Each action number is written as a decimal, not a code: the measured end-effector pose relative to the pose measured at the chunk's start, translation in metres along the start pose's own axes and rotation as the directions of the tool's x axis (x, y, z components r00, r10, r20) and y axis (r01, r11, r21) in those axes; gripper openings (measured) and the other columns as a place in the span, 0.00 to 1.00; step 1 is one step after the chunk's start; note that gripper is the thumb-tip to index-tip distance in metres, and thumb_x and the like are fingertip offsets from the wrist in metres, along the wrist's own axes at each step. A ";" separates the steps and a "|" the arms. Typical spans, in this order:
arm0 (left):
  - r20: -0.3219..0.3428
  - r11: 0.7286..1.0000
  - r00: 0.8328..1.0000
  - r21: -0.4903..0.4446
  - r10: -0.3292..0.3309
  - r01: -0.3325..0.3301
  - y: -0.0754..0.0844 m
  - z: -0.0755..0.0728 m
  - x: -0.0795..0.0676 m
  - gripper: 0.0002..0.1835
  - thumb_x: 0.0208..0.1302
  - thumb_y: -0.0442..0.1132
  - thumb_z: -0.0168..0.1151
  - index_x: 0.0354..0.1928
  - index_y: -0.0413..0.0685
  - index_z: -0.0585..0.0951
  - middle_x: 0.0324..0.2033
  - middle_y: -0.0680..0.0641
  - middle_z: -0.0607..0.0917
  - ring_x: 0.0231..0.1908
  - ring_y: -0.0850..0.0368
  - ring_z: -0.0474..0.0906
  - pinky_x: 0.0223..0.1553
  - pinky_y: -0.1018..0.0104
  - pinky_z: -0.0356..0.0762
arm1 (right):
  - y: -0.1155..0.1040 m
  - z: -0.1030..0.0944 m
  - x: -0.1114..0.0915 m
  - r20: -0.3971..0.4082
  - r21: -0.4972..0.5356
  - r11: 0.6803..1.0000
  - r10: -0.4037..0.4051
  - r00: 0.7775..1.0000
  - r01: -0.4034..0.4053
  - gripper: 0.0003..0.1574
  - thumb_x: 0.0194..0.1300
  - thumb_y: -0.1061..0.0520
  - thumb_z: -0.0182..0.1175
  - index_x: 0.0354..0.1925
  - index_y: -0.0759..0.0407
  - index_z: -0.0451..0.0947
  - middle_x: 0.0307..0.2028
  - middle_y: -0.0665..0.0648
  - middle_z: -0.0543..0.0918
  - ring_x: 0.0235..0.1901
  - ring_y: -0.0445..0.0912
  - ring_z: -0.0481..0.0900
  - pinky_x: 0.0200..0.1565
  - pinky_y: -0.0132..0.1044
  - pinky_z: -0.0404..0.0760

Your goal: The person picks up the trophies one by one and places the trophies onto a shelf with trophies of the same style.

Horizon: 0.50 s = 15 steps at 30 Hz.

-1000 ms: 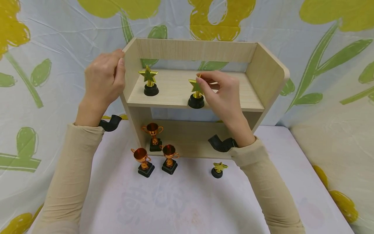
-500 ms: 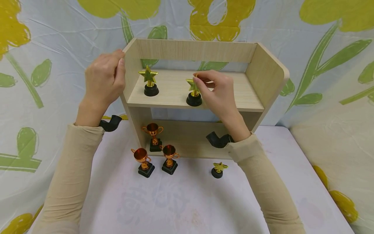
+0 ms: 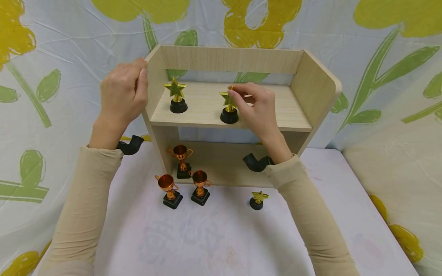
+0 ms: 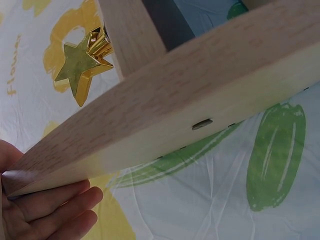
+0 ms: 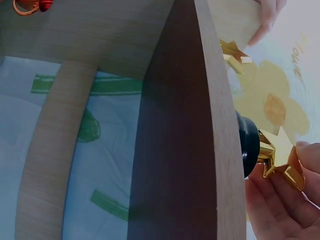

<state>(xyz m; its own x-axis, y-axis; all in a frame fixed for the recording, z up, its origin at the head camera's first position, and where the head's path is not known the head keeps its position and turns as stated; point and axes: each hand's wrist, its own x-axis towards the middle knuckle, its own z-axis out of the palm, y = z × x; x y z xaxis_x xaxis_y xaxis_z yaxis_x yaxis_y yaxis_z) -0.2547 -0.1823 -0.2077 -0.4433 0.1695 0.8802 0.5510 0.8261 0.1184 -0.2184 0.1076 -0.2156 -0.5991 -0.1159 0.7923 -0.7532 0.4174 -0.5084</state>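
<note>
Between the thumb and fingers of my right hand [image 3: 257, 109] a gold star trophy [image 3: 228, 107] is pinched by its star. Its black round base is at the front of the upper board of the wooden shelf [image 3: 235, 59]; in the right wrist view the base [image 5: 248, 145] looks to be against that board. My left hand [image 3: 124, 86] grips the upper edge of the shelf's left side panel, with the thumb on one face and fingers on the other in the left wrist view. A second gold star trophy [image 3: 176, 96] stands upright on the upper board at the left.
On the lower board at the left stands a bronze cup trophy [image 3: 181, 161]. Two more bronze cups, a left one [image 3: 169, 191] and a right one [image 3: 200, 188], stand on the white tabletop [image 3: 214, 237] before the shelf. Farther right is a small gold star trophy [image 3: 258, 200].
My right hand has moved the star trophy slightly left and back along the upper board. My left hand has kept its hold on the side panel.
</note>
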 end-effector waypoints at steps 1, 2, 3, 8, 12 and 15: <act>0.000 1.000 1.000 0.001 0.000 0.000 0.000 0.000 0.000 0.18 0.67 0.41 0.43 0.41 0.39 0.82 0.43 0.45 0.85 0.43 0.43 0.80 0.41 0.43 0.75 | 0.000 0.000 0.000 -0.003 0.000 1.000 -0.003 1.000 0.003 0.08 0.60 0.66 0.61 0.37 0.72 0.83 0.34 0.64 0.85 0.34 0.51 0.83 0.37 0.29 0.81; -0.001 1.000 1.000 0.003 0.000 0.000 0.000 0.000 0.000 0.18 0.67 0.41 0.43 0.40 0.39 0.82 0.42 0.45 0.85 0.43 0.43 0.80 0.41 0.43 0.75 | 0.000 0.000 0.000 -0.005 0.000 1.000 -0.005 1.000 0.005 0.08 0.60 0.66 0.61 0.37 0.71 0.83 0.34 0.63 0.85 0.33 0.51 0.83 0.37 0.29 0.81; -0.001 1.000 1.000 0.004 0.000 0.000 0.000 0.000 0.000 0.18 0.67 0.41 0.43 0.40 0.39 0.82 0.42 0.45 0.85 0.43 0.43 0.80 0.41 0.43 0.75 | 0.001 0.001 0.000 -0.009 -0.001 1.000 -0.009 1.000 0.009 0.08 0.60 0.66 0.61 0.37 0.71 0.83 0.34 0.63 0.85 0.33 0.51 0.83 0.37 0.29 0.81; -0.001 1.000 1.000 0.005 0.005 -0.005 -0.001 0.001 0.000 0.18 0.67 0.41 0.43 0.40 0.39 0.81 0.40 0.44 0.85 0.42 0.43 0.80 0.40 0.43 0.74 | 0.002 0.002 0.001 -0.011 0.002 1.000 -0.020 1.000 0.020 0.08 0.60 0.66 0.61 0.36 0.72 0.83 0.34 0.63 0.85 0.33 0.50 0.83 0.36 0.29 0.81; 0.002 1.000 1.000 0.006 0.002 -0.002 -0.001 0.000 0.000 0.18 0.68 0.41 0.43 0.40 0.39 0.81 0.39 0.44 0.85 0.42 0.43 0.79 0.39 0.43 0.74 | 0.002 0.003 0.003 0.001 0.005 1.000 0.005 1.000 -0.005 0.09 0.60 0.66 0.60 0.37 0.72 0.83 0.35 0.64 0.85 0.35 0.51 0.83 0.37 0.33 0.82; 0.002 1.000 1.000 0.007 0.002 -0.002 -0.001 0.000 0.000 0.18 0.67 0.41 0.43 0.41 0.39 0.81 0.39 0.43 0.85 0.42 0.43 0.79 0.40 0.43 0.74 | 0.000 0.003 0.004 0.007 -0.006 1.000 0.031 1.000 -0.031 0.10 0.61 0.66 0.60 0.38 0.73 0.82 0.36 0.65 0.85 0.35 0.51 0.82 0.38 0.38 0.82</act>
<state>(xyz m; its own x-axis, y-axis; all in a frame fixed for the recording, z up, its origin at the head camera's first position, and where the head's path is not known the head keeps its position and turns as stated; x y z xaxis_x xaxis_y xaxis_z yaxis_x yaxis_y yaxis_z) -0.2552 -0.1827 -0.2075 -0.4439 0.1719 0.8794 0.5467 0.8296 0.1137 -0.2218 0.1043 -0.2138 -0.6238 -0.1093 0.7739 -0.7326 0.4266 -0.5303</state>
